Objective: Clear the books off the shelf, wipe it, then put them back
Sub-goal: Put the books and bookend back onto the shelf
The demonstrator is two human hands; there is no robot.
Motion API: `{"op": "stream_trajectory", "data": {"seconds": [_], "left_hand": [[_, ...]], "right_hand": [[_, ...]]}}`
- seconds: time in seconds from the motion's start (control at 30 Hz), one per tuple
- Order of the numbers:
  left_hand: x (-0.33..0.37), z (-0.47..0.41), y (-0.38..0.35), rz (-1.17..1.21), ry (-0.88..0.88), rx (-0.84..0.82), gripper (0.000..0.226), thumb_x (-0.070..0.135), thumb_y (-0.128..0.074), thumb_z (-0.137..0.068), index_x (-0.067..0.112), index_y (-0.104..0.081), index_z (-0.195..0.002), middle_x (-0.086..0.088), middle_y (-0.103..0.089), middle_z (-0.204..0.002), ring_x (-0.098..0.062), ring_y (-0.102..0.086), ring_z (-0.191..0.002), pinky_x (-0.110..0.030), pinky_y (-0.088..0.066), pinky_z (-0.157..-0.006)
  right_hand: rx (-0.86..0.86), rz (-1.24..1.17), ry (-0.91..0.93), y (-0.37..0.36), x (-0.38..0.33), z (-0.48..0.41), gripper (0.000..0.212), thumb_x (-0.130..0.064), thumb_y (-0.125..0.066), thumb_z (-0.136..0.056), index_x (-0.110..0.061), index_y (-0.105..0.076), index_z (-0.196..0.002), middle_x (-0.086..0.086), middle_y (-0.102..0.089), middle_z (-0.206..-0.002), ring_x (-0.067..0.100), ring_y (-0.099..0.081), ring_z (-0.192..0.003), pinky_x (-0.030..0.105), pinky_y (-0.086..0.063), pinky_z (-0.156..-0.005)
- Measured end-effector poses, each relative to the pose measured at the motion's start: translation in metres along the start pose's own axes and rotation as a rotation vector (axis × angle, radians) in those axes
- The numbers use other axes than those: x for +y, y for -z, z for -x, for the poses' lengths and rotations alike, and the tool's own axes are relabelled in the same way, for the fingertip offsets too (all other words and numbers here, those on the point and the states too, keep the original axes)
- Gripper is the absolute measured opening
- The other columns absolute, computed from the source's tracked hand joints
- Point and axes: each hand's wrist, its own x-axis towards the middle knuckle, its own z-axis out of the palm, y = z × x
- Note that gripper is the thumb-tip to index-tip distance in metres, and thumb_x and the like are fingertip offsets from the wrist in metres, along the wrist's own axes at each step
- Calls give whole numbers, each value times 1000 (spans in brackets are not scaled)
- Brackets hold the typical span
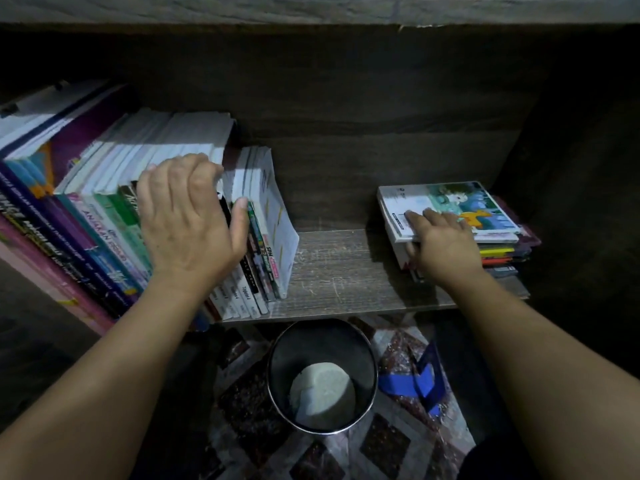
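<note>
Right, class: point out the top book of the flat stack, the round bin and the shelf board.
Top book (460, 197), head view: illustrated cover.
Round bin (294, 348), head view: dark inner wall.
Shelf board (332, 268), head view: bare middle stretch.

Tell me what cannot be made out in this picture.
Head view:
- Upright books: several spines hidden behind the left hand; leftmost ones cut by the frame edge.
- Flat stack: lower titles hidden by the right hand and darkness.
- Pale object in the bin: too dim to identify.

Dim overall, corners v. dark, wide-angle edge warp.
</note>
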Motion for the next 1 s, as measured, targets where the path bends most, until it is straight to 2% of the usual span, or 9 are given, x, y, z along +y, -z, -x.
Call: {"op": "stream_trajectory", "data": {"seconds": [0.1, 0.23, 0.3, 0.43, 0.53, 0.7, 0.8, 0.87, 1.0], "left_hand": [[-1, -1, 2, 38, -21, -2, 38, 29, -50, -92, -1, -43, -115, -22, -50, -114, -36, -41, -103, -51, -30, -94], [-9, -1, 8, 28, -48, -40, 45, 35, -45, -96, 0, -45, -123, -20, -52, -117, -36, -45, -107, -47, -29, -92], [-11, 0, 7, -7, -47, -40, 48, 38, -47, -96, 0, -41, -124, -21, -50, -119, -37, -42, -109, -50, -28, -96], [-8, 0, 6, 8, -34, -59, 47, 35, -51, -93, 1, -38, -123, -23, -46, -119, -36, -37, -108, -51, -26, -97], [-10, 0, 6, 28, -45, -72, 47, 36, -48, -94, 2, -37, -123, -22, -45, -120, -35, -36, -108, -50, -23, -97], [-10, 1, 7, 30, -48, -91, 47, 38, -44, -95, 2, -36, -123, -22, -44, -121, -35, -36, -110, -50, -22, -99], [-12, 2, 6, 36, -51, -110, 47, 38, -44, -95, 2, -36, -124, -23, -45, -123, -35, -35, -112, -49, -20, -101], [-12, 2, 7, 42, -52, -113, 47, 38, -45, -95, 2, -36, -124, -23, -45, -123, -35, -35, -113, -49, -20, -101], [-12, 3, 11, 72, -44, -124, 49, 37, -50, -94, 1, -41, -125, -22, -48, -123, -35, -37, -114, -49, -22, -103]], "right_hand": [[54, -10, 7, 0, 7, -5, 52, -20, -48, -95, -26, -35, -145, 9, -49, -140, 33, -43, -128, 50, -32, -107], [-13, 34, -157, 4, 12, -3, 63, -8, -50, -92, -37, -33, -145, 6, -45, -145, 38, -30, -137, 63, -16, -112], [65, -5, -159, 8, 14, -1, 58, -6, -48, -92, -36, -41, -141, 5, -50, -141, 38, -34, -134, 67, -14, -110], [414, 44, 67, 21, -3, 2, 43, -15, -52, -88, -29, -58, -128, 6, -64, -124, 35, -56, -113, 52, -34, -95], [423, 64, 248, 15, -52, 12, 43, -12, -52, -86, -25, -60, -126, 8, -68, -111, 36, -61, -94, 46, -40, -82], [272, 193, 391, -11, -124, 47, 47, -17, -37, -84, -26, -63, -123, 6, -67, -94, 31, -58, -78, 38, -41, -72], [-1, 256, 410, -39, -137, 64, 52, -14, -31, -93, -22, -37, -144, 10, -55, -119, 33, -52, -102, 39, -37, -83], [-16, 212, 388, -45, -132, 63, 56, -16, -33, -93, -23, -31, -148, 10, -49, -127, 32, -51, -106, 39, -39, -86], [-388, -81, 421, -34, -105, 58, 75, -48, -53, -87, -34, -17, -152, 5, -20, -156, 31, -26, -134, 44, -24, -108]]}}
